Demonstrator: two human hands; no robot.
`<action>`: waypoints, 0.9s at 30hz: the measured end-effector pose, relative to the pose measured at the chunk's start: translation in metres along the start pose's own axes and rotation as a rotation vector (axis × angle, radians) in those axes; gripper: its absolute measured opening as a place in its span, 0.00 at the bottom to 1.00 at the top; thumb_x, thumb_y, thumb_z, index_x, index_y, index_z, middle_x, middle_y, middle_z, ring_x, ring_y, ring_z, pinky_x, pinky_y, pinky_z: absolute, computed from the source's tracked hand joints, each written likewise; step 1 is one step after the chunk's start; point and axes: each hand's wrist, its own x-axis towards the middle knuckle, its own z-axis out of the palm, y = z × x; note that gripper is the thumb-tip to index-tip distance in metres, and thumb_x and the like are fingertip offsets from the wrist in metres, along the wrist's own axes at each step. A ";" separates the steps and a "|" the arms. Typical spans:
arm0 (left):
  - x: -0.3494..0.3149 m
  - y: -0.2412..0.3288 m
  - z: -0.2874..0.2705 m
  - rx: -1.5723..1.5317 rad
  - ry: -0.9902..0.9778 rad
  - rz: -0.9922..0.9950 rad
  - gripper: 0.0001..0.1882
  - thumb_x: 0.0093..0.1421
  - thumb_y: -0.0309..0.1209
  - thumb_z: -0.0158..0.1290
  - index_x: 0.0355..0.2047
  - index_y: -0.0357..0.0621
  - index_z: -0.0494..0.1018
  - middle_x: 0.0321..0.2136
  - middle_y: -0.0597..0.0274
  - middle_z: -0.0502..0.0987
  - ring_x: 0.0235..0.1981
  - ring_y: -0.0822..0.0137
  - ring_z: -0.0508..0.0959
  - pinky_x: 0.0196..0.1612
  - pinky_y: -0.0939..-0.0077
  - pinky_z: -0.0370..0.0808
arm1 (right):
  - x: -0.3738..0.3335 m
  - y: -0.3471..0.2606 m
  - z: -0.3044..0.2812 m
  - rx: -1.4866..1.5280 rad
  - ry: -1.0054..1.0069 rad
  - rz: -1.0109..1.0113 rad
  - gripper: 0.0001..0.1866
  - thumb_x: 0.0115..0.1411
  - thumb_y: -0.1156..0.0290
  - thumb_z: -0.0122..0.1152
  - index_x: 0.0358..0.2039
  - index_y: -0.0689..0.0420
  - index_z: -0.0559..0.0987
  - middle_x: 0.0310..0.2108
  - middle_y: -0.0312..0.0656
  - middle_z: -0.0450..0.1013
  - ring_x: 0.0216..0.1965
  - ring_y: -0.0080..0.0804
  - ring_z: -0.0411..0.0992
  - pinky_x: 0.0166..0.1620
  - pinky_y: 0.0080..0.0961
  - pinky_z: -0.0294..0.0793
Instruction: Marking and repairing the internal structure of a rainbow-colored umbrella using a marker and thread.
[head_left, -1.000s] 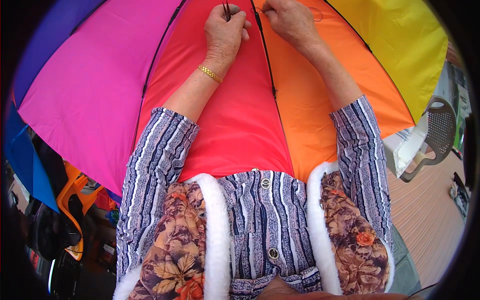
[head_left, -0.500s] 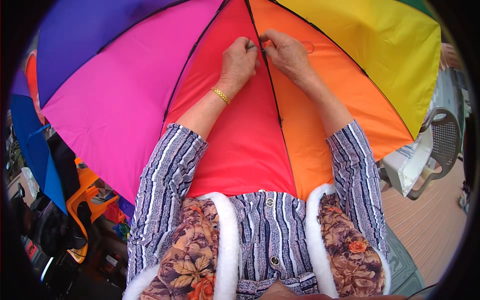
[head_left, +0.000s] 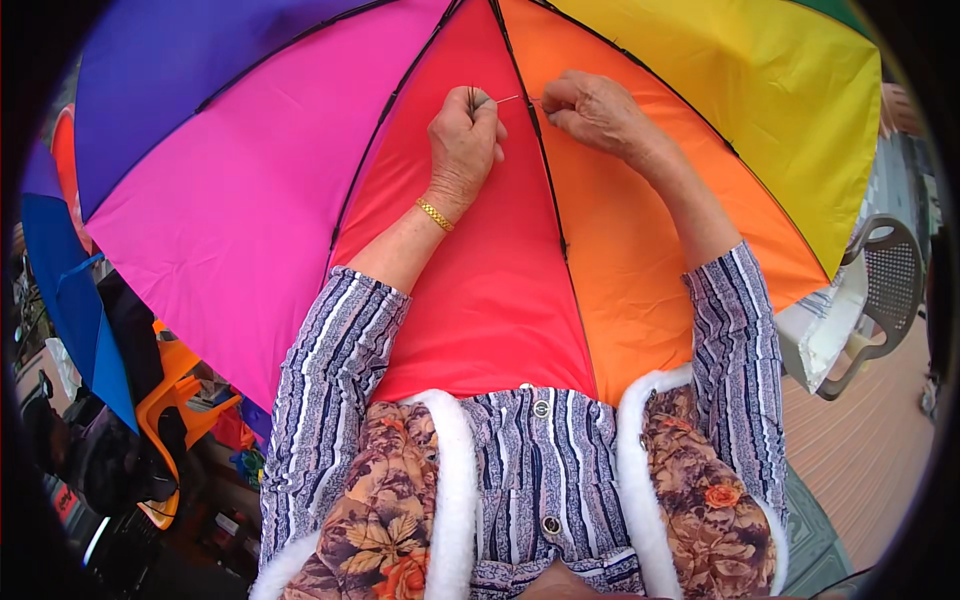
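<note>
A rainbow umbrella lies open, inside toward me, with its red panel [head_left: 450, 300] and orange panel [head_left: 620, 250] in front of me. A black rib [head_left: 541, 150] runs along the seam between those panels. Left of this rib, my left hand [head_left: 465, 140] is closed in a pinch over the red panel. From its fingertips a thin, pale needle [head_left: 508, 99] points toward the rib. My right hand [head_left: 595, 112] is closed over the orange panel, right of the rib. Whatever its fingertips pinch is too fine to make out.
Pink [head_left: 270, 180], purple and yellow [head_left: 780, 110] panels spread to both sides. An orange plastic chair [head_left: 165, 400] and a blue umbrella [head_left: 75, 300] stand at the left. At the right are a grey chair [head_left: 890, 290] and a white foam box [head_left: 835, 330].
My hands have drawn apart from the rib, the left one leftward and the right one rightward. The needle now shows between them.
</note>
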 end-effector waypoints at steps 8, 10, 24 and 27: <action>0.003 -0.003 0.001 -0.026 -0.006 0.004 0.07 0.61 0.28 0.46 0.26 0.39 0.65 0.14 0.63 0.71 0.11 0.76 0.70 0.15 0.81 0.67 | -0.004 0.001 0.005 -0.031 0.099 -0.103 0.04 0.50 0.73 0.58 0.27 0.59 0.75 0.26 0.44 0.71 0.31 0.42 0.71 0.34 0.34 0.69; 0.004 -0.002 0.000 -0.014 -0.005 0.002 0.07 0.60 0.28 0.46 0.27 0.39 0.65 0.14 0.63 0.71 0.11 0.76 0.70 0.15 0.81 0.67 | -0.003 0.001 0.006 -0.019 0.101 -0.107 0.04 0.50 0.73 0.58 0.27 0.59 0.75 0.26 0.44 0.71 0.31 0.42 0.71 0.34 0.34 0.69; 0.014 -0.005 0.008 0.132 -0.038 0.004 0.06 0.59 0.29 0.49 0.27 0.40 0.68 0.15 0.66 0.71 0.12 0.77 0.70 0.16 0.81 0.67 | -0.012 -0.017 0.011 -0.267 0.233 -0.215 0.05 0.51 0.73 0.58 0.26 0.61 0.74 0.26 0.45 0.70 0.31 0.42 0.71 0.34 0.35 0.70; 0.014 -0.007 0.009 0.114 -0.047 -0.030 0.06 0.60 0.29 0.49 0.27 0.40 0.68 0.15 0.67 0.71 0.11 0.78 0.68 0.15 0.84 0.65 | 0.005 -0.011 0.014 -0.426 0.393 -0.351 0.04 0.53 0.74 0.55 0.25 0.62 0.74 0.25 0.46 0.70 0.31 0.44 0.71 0.34 0.37 0.70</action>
